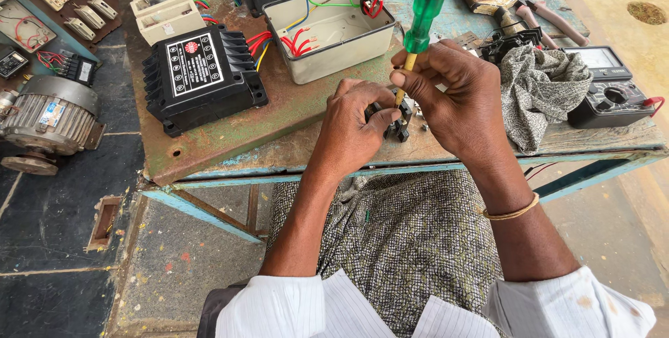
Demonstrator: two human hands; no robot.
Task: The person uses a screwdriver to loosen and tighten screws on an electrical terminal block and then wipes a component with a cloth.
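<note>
The left hand [355,118] pinches a small black component [398,127] at the bench edge [293,150] — the right hand [453,94], closed round a green screwdriver [426,7], stands it nearly upright, handle toward one o'clock, tip touching the part.

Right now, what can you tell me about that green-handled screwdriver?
The screwdriver with a translucent green plastic handle stands nearly upright, leaning slightly right. Its yellowish shaft runs down between the fingers of the right hand, which pinches it low. The tip meets a small black component held by the left hand above the worn table edge.
</note>
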